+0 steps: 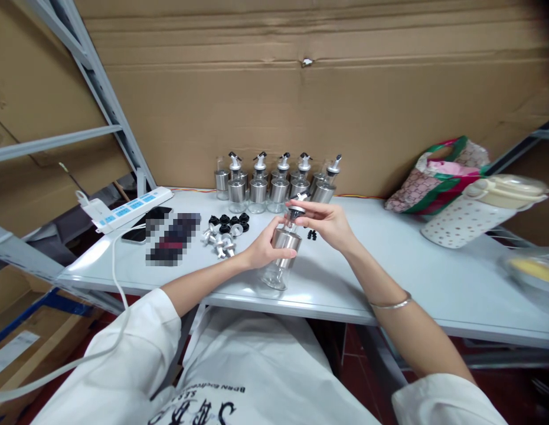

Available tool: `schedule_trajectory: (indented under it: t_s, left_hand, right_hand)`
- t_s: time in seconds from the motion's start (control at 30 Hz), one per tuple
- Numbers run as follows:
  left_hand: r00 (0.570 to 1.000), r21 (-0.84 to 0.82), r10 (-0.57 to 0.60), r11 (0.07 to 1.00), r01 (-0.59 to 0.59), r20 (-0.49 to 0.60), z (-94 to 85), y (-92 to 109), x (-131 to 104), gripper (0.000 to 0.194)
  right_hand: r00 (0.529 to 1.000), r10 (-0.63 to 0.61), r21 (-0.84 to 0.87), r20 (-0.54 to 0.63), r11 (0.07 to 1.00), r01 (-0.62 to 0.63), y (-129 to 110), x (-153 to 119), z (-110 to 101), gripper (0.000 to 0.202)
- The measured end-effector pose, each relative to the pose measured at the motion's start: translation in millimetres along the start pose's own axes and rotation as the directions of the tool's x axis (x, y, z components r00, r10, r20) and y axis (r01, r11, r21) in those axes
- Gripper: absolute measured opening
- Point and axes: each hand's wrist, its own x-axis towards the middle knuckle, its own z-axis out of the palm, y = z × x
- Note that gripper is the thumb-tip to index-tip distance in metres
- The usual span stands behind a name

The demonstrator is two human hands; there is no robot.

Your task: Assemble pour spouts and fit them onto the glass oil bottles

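Two bare hands on one glass bottle, head view. Left forearm comes in low from the left, right from lower right, elbows wide. Left hand wrapped partway around the steel sleeve, thumb across its front. Right hand half curled, fingertips and thumb pinching the pour spout at the neck. Bottle leans, top to the right, at the table's near edge; can't tell if the base touches. Loose spouts lie left of it, bottle row behind.
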Motion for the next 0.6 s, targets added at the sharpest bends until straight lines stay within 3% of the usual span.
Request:
schedule_trajectory:
  t_s: [0.27, 0.4, 0.53, 0.6]
  left_hand:
    - [1.0, 0.03, -0.007, 1.0, 0.006, 0.005, -1.3, 2.6, -0.1, 0.06]
    - [0.999, 0.132, 0.031, 0.991, -0.025, -0.043, -9.7, 2.1, 4.0, 0.067]
    - [0.979, 0.211, 0.097, 0.976, -0.058, -0.179, -28.9, 8.3, 10.6, 0.076]
    - [0.934, 0.253, 0.183, 0.962, -0.105, -0.308, -47.0, 13.4, 15.4, 0.08]
  right_hand:
    - [0.997, -0.043, 0.007, -0.062, 0.999, 0.043, 2.5, 0.8, 3.2, 0.036]
    - [0.993, -0.072, -0.026, -0.094, 0.997, 0.07, 5.6, 2.0, 9.6, 0.037]
    - [0.979, -0.104, 0.023, -0.176, 0.994, 0.11, 6.5, 4.3, 7.1, 0.04]
    - [0.963, -0.1, 0.051, -0.249, 0.992, 0.116, 8.0, 6.1, 2.0, 0.04]
